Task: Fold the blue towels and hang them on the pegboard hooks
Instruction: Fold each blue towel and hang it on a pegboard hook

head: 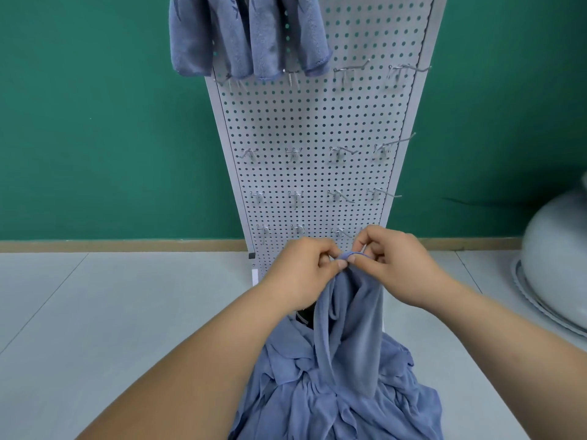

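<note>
A blue towel [352, 315] hangs in a loose drape from both my hands, low in front of the white pegboard [311, 128]. My left hand [305, 271] pinches its top edge from the left. My right hand [403, 268] pinches the same edge from the right, and the two hands nearly touch. Below them lies a crumpled pile of blue towels [336, 401]. Several folded blue towels [251, 36] hang from hooks at the top left of the pegboard. Rows of bare metal hooks [343, 152] stick out of the board below them.
The pegboard stands against a green wall [104, 122] on a pale tiled floor [111, 312]. A pale grey rounded basin or lid [559, 258] rests on the floor at the right edge.
</note>
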Demonstrator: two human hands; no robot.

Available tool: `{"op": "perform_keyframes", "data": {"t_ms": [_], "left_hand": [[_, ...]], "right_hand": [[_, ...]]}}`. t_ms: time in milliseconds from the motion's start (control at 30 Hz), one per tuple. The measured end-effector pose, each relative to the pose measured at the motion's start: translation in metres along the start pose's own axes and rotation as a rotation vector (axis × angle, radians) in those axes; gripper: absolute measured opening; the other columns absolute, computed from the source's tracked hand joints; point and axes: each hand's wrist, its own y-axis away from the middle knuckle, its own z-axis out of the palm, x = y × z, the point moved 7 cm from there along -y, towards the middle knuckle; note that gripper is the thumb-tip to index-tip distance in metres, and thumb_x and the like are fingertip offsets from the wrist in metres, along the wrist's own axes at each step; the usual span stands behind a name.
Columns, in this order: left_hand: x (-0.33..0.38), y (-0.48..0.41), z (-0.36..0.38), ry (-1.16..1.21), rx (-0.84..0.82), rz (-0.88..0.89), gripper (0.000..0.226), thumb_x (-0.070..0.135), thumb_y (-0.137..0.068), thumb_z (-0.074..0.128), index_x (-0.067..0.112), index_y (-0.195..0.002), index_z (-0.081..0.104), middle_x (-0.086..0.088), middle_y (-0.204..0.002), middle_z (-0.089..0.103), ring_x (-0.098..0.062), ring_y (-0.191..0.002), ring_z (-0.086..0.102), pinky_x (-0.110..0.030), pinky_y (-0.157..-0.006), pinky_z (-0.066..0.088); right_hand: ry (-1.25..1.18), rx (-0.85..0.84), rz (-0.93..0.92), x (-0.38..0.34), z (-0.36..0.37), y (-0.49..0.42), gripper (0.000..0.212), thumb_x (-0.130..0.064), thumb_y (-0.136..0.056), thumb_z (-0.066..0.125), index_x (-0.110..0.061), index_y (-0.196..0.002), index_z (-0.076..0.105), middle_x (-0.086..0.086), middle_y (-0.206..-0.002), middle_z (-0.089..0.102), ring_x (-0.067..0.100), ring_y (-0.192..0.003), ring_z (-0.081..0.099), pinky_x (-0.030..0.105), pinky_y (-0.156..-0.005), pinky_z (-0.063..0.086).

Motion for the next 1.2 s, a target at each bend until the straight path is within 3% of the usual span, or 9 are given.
{"op": "perform_keyframes", "data": {"t_ms": [133, 267, 400, 467, 600, 733, 900, 1067, 1200], "left_hand": [[-0.011, -0.004, -0.027, 0.032, 0.15, -0.041, 0.009, 0.027, -0.098, 0.071, 0.026, -0.089, 0.073, -0.003, -0.066, 0.06, -0.009, -0.058, 0.047, -0.03, -0.062, 0.045], [-0.025, -0.003, -0.048, 0.166, 0.273, -0.127, 0.011, 0.025, -0.1, 0.07, 0.022, -0.09, 0.074, 0.004, -0.066, 0.056, -0.006, -0.057, 0.045, -0.02, -0.059, 0.042], [-0.038, -0.003, -0.059, 0.105, 0.362, -0.166, 0.012, 0.026, -0.101, 0.069, 0.026, -0.089, 0.071, 0.001, -0.066, 0.059, -0.009, -0.058, 0.049, -0.026, -0.064, 0.048], [-0.036, -0.003, -0.053, 0.012, 0.292, -0.141, 0.006, 0.028, -0.099, 0.071, 0.032, -0.103, 0.071, 0.005, -0.064, 0.06, -0.009, -0.06, 0.055, -0.028, -0.071, 0.053], [-0.019, 0.001, -0.015, 0.05, 0.036, -0.043, 0.046, 0.027, -0.096, 0.075, 0.037, -0.14, 0.061, 0.01, -0.067, 0.06, -0.003, -0.063, 0.057, -0.023, -0.074, 0.052], [-0.011, 0.0, 0.0, 0.01, 0.005, -0.034, 0.007, 0.034, -0.098, 0.072, 0.029, -0.103, 0.075, 0.009, -0.064, 0.054, -0.006, -0.055, 0.045, -0.03, -0.061, 0.045], [-0.018, -0.002, -0.021, -0.038, 0.117, -0.101, 0.009, 0.03, -0.098, 0.071, 0.029, -0.089, 0.07, -0.003, -0.073, 0.065, -0.009, -0.062, 0.052, -0.033, -0.067, 0.051], [-0.042, -0.001, -0.053, -0.019, 0.262, -0.219, 0.017, 0.027, -0.1, 0.069, 0.025, -0.083, 0.066, 0.005, -0.061, 0.053, -0.008, -0.054, 0.045, -0.026, -0.055, 0.038], [-0.054, 0.0, -0.063, 0.011, 0.327, -0.281, 0.017, 0.026, -0.099, 0.07, 0.023, -0.083, 0.067, 0.004, -0.062, 0.053, -0.013, -0.058, 0.047, -0.027, -0.06, 0.039]], "right_hand": [[-0.035, -0.113, 0.066, 0.024, 0.0, 0.0, 0.015, -0.029, -0.096, 0.076, -0.026, -0.085, 0.066, -0.009, -0.062, 0.06, 0.01, -0.058, 0.047, 0.026, -0.059, 0.039], [0.059, -0.196, 0.125, 0.047, -0.001, 0.001, 0.014, -0.028, -0.096, 0.077, -0.03, -0.085, 0.068, -0.014, -0.069, 0.064, 0.008, -0.063, 0.053, 0.026, -0.066, 0.047], [0.187, -0.135, 0.145, 0.057, -0.008, 0.0, 0.013, -0.032, -0.098, 0.071, -0.033, -0.086, 0.066, -0.007, -0.076, 0.068, 0.017, -0.073, 0.062, 0.038, -0.072, 0.053], [0.157, -0.065, 0.086, 0.047, -0.012, -0.002, 0.013, -0.033, -0.101, 0.066, -0.032, -0.088, 0.065, -0.008, -0.073, 0.066, 0.012, -0.069, 0.058, 0.032, -0.068, 0.05], [0.138, -0.08, -0.065, 0.008, 0.002, 0.0, 0.01, -0.034, -0.103, 0.064, -0.033, -0.093, 0.065, -0.006, -0.069, 0.064, 0.009, -0.066, 0.054, 0.019, -0.062, 0.041], [0.164, -0.094, -0.113, -0.005, 0.011, 0.001, 0.009, -0.035, -0.102, 0.067, -0.03, -0.094, 0.069, -0.007, -0.065, 0.062, 0.008, -0.064, 0.053, 0.017, -0.059, 0.039], [0.206, -0.119, 0.009, 0.018, -0.002, -0.001, 0.009, -0.033, -0.097, 0.073, -0.032, -0.091, 0.067, -0.008, -0.075, 0.068, 0.009, -0.069, 0.058, 0.019, -0.06, 0.044], [0.332, -0.12, 0.164, 0.053, -0.03, 0.003, 0.011, -0.035, -0.094, 0.078, -0.032, -0.084, 0.072, -0.019, -0.077, 0.072, -0.005, -0.071, 0.062, 0.022, -0.065, 0.045], [0.361, -0.046, 0.255, 0.069, -0.047, 0.007, 0.017, -0.035, -0.096, 0.075, -0.03, -0.08, 0.072, -0.012, -0.076, 0.073, 0.011, -0.077, 0.067, 0.032, -0.067, 0.053]]}}
